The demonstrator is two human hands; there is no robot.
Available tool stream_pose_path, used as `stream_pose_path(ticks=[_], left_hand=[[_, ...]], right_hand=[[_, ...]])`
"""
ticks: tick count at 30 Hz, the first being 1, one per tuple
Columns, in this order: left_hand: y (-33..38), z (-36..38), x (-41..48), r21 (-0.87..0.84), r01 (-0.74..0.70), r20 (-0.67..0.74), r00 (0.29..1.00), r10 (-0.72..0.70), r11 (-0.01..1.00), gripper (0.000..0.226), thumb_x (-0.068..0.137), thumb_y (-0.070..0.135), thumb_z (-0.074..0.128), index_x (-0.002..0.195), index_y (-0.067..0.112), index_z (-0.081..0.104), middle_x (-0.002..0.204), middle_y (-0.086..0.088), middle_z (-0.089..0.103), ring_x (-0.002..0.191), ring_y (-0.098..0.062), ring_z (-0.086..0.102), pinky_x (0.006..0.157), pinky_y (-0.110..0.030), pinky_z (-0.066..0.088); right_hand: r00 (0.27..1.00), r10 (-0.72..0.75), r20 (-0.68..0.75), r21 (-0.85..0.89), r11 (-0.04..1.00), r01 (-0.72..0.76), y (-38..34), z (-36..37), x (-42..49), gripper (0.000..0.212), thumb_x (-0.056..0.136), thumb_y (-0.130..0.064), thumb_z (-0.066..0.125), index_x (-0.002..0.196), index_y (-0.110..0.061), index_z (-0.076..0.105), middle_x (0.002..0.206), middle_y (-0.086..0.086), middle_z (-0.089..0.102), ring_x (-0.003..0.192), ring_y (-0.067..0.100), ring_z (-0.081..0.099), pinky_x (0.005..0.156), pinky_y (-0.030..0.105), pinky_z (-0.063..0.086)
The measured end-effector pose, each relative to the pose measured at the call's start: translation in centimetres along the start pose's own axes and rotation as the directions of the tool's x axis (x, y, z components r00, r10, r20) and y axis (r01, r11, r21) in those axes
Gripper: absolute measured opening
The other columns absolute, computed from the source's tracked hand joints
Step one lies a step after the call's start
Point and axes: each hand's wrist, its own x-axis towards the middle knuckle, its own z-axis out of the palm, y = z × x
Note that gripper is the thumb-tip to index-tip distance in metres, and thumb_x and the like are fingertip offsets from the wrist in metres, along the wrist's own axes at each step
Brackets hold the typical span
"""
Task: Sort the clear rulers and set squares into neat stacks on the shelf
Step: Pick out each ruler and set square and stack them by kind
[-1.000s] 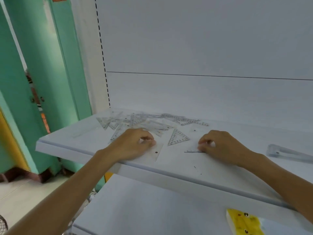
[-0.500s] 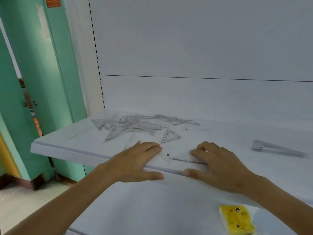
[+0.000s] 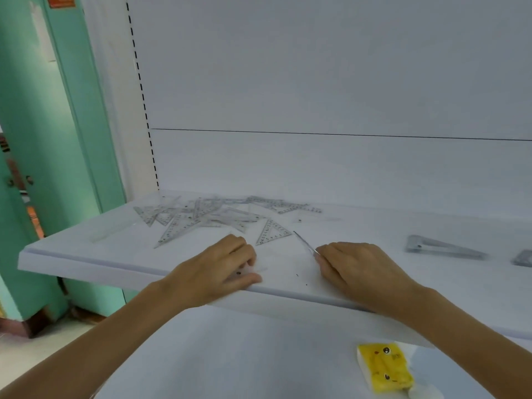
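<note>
Two hands: both are at the front lip of the shelf (image 3: pixel 359 226), apart, with a bare strip of shelf between them.
Left hand (image 3: pixel 218 272): my fingers curl down on a clear piece (image 3: pixel 257 269) with a dark hole in it, and my thumb lies along the front lip. The piece sits right at that lip, and I cannot tell its full outline.
Right hand (image 3: pixel 362 269): my fingertips pinch the near end of a thin clear ruler (image 3: pixel 302 241). It is tipped up on its edge and points away toward the back left.
Lone set square (image 3: pixel 273 233): it lies flat just beyond the gap between my hands, near the ruler's far tip.
Pile (image 3: pixel 213 216): clear rulers and set squares overlap loosely from the left part of the shelf to the middle, near the back wall. The nearest points reach toward my left hand.
Open room: bare shelf runs right from my right hand to a grey-looking stack (image 3: pixel 443 249), well apart. A second stack (image 3: pixel 522 258) is cut off by the right edge.
Below: a yellow packet (image 3: pixel 384 368) lies on the lower shelf (image 3: pixel 230 355), under my right arm.
Left side: a green door (image 3: pixel 72 139) stands past the shelf's end.
</note>
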Motion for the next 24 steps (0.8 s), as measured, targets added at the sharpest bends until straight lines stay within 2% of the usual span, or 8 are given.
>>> stream_pose_path(ticks=[3, 6, 8, 9, 11, 14, 19, 24], left_hand=[[0.2, -0.2, 0.9, 0.004, 0.027, -0.032, 0.999, -0.027, 1.000, 0.018, 0.089, 0.039, 0.051, 0.081, 0.026, 0.044, 0.081, 0.018, 0.036, 0.077, 0.003, 0.039, 0.068, -0.011, 0.032], [0.6, -0.2, 1.7, 0.089, -0.061, -0.040, 0.997, 0.065, 0.994, 0.020, 0.094, 0.027, 0.047, 0.085, 0.012, 0.057, 0.085, 0.005, 0.048, 0.075, 0.001, 0.037, 0.084, -0.017, 0.039], [1.2, -0.8, 2.3, 0.139, -0.097, -0.017, 0.995, 0.100, 0.986, 0.033, 0.094, 0.026, 0.037, 0.085, 0.008, 0.063, 0.080, -0.005, 0.056, 0.069, -0.010, 0.050, 0.072, -0.030, 0.052], [1.4, -1.0, 2.6, 0.155, -0.112, -0.018, 0.993, 0.116, 0.982, 0.033, 0.094, 0.025, 0.037, 0.085, 0.008, 0.065, 0.079, -0.006, 0.058, 0.066, -0.016, 0.056, 0.061, -0.027, 0.053], [1.7, -1.1, 3.2, 0.178, -0.126, -0.051, 0.989, 0.137, 0.976, 0.028, 0.088, 0.030, 0.044, 0.089, 0.013, 0.067, 0.082, 0.001, 0.062, 0.072, -0.017, 0.061, 0.064, -0.021, 0.051], [1.5, -1.0, 4.7, 0.187, -0.119, -0.130, 0.981, 0.145, 0.975, 0.042, 0.081, 0.053, 0.038, 0.097, 0.024, 0.064, 0.099, 0.014, 0.060, 0.090, -0.014, 0.060, 0.075, -0.026, 0.050], [2.6, -0.2, 7.1, 0.195, -0.075, -0.112, 0.989, 0.099, 0.978, 0.011, 0.074, 0.007, 0.073, 0.076, 0.001, 0.064, 0.109, -0.021, 0.058, 0.087, -0.029, 0.061, 0.067, -0.030, 0.054], [4.0, 1.6, 9.9, 0.137, -0.041, -0.151, 0.987, 0.062, 0.990, 0.015, 0.094, 0.010, 0.040, 0.099, 0.005, 0.053, 0.130, -0.012, 0.042, 0.111, -0.028, 0.049, 0.080, -0.042, 0.050]], right_hand=[[0.999, 0.032, -0.022, -0.044, 0.998, -0.033, 0.1, 0.0, 0.9, 0.024, 0.084, -0.012, 0.051, 0.063, -0.014, 0.040, 0.049, 0.005, 0.046, 0.043, 0.025, 0.032, 0.041, 0.027, 0.027], [0.995, 0.059, 0.074, -0.066, 0.996, -0.054, 0.9, 0.9, 1.1, 0.013, 0.094, -0.013, 0.033, 0.096, -0.012, 0.046, 0.077, 0.006, 0.054, 0.059, 0.028, 0.038, 0.055, 0.031, 0.026], [0.997, 0.057, 0.050, -0.014, 0.998, -0.057, 1.6, 1.1, 1.1, 0.022, 0.095, -0.011, 0.031, 0.112, -0.017, 0.044, 0.088, 0.004, 0.056, 0.066, 0.028, 0.048, 0.058, 0.032, 0.035], [0.997, 0.065, 0.034, 0.031, 0.997, -0.066, 1.8, 1.1, 1.2, 0.027, 0.096, -0.010, 0.032, 0.119, -0.020, 0.043, 0.094, 0.004, 0.058, 0.072, 0.029, 0.053, 0.062, 0.034, 0.041], [0.998, 0.069, 0.003, 0.139, 0.988, -0.068, 2.3, 1.2, 1.1, 0.033, 0.098, -0.015, 0.033, 0.129, -0.025, 0.040, 0.102, 0.004, 0.060, 0.084, 0.027, 0.058, 0.072, 0.034, 0.046], [0.995, 0.091, 0.038, 0.167, 0.981, -0.096, 2.8, 1.3, 0.8, 0.036, 0.100, -0.030, 0.025, 0.134, -0.032, 0.034, 0.104, 0.001, 0.056, 0.090, 0.023, 0.056, 0.076, 0.031, 0.045], [0.979, 0.190, 0.069, 0.129, 0.972, -0.197, 4.4, 0.9, -0.7, 0.043, 0.095, -0.048, 0.016, 0.132, -0.037, 0.034, 0.098, -0.006, 0.043, 0.082, 0.013, 0.049, 0.069, 0.026, 0.037], [0.961, 0.270, 0.055, 0.102, 0.956, -0.274, 6.9, -0.1, -3.1, 0.065, 0.081, -0.063, 0.002, 0.132, -0.041, 0.037, 0.109, -0.007, 0.044, 0.092, 0.009, 0.048, 0.072, 0.024, 0.036]])
